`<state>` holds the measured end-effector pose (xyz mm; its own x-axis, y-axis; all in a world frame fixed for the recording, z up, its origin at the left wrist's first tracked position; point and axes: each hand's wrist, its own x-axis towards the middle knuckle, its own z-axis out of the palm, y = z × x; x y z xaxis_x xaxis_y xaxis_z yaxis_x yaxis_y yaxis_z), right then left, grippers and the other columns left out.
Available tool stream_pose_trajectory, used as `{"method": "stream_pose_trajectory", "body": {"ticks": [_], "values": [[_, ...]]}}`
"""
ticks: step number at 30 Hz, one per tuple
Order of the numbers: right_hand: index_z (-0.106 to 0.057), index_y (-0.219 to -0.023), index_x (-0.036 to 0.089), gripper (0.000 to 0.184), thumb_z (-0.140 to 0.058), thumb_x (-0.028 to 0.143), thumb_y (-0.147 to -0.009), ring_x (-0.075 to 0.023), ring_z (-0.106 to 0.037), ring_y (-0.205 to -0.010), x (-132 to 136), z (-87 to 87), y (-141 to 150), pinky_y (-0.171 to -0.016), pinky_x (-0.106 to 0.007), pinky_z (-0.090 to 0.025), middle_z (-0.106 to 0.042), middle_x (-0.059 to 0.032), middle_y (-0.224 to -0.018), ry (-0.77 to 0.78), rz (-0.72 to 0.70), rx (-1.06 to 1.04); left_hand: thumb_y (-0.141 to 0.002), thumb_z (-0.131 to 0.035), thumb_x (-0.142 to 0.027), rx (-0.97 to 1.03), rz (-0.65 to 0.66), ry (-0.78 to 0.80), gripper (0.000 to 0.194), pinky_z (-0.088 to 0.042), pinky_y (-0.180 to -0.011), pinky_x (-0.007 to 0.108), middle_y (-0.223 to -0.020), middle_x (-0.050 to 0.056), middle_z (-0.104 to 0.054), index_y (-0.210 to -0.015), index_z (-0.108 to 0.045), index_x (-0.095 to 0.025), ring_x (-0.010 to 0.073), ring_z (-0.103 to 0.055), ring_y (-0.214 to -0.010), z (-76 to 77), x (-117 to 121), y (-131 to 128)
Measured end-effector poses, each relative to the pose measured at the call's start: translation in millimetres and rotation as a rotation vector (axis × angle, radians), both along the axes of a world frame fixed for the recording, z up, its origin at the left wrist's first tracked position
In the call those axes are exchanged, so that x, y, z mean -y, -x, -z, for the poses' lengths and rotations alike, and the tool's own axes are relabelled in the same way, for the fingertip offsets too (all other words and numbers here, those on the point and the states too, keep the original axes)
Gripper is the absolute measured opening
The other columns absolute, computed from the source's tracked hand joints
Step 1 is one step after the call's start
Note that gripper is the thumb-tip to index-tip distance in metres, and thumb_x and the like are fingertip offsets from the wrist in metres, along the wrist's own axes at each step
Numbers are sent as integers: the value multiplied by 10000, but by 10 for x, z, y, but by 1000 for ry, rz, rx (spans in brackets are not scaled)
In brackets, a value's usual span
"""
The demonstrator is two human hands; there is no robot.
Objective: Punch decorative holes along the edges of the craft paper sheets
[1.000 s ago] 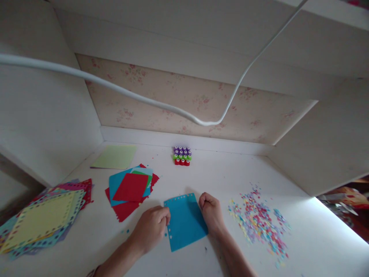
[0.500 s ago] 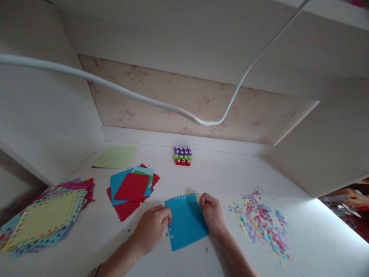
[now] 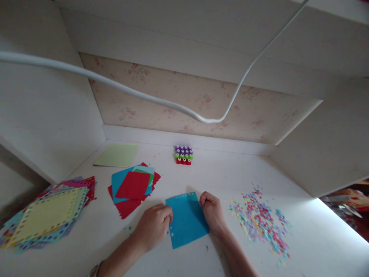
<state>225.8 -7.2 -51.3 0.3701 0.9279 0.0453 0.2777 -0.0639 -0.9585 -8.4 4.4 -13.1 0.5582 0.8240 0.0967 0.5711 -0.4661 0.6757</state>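
A square sheet of blue paper [image 3: 188,221] lies in front of me, slightly turned, with small punched holes along its top edge and down its left edge. My left hand [image 3: 155,221] is closed at the sheet's left edge, thumb and forefinger pinching it. At the upper right edge my right hand [image 3: 211,209] is curled into a fist against the paper. Whatever the right fingers enclose is hidden. Tiny blue paper bits [image 3: 128,228] lie beside my left wrist.
Purple, green and red craft punches [image 3: 183,155] stand in rows at the back. Plain coloured sheets [image 3: 134,186] and pale green paper [image 3: 117,155] lie left. Hole-edged sheets [image 3: 47,213] are piled far left. Confetti [image 3: 262,219] spreads at right. A white cable [image 3: 161,102] hangs across the view.
The view has shifted very slightly. Both hands and the blue paper keep the same positions relative to each other.
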Motion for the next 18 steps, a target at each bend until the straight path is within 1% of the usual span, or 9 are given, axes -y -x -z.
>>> {"method": "stream_pose_trajectory", "body": {"ticks": [10, 18], "values": [[-461, -553, 218, 119, -346, 249, -553, -123, -321, -519, -9, -17, -3, -516, -252, -214, -384, 45, -502, 11, 7, -3, -818, -395, -65, -37, 11, -41, 283, -370, -674, 275, -706, 20, -655, -680, -604, -197, 168, -605, -714, -18, -10, -15], [-476, -532, 217, 143, -337, 250, -535, -134, -369, -530, -8, -114, 18, -528, -258, -236, -423, 34, -501, -8, -3, 16, -822, -399, -69, -39, -4, -50, 283, -382, -685, 273, -727, 22, -666, -702, -619, -201, 168, -610, -725, -23, 5, -11]]}}
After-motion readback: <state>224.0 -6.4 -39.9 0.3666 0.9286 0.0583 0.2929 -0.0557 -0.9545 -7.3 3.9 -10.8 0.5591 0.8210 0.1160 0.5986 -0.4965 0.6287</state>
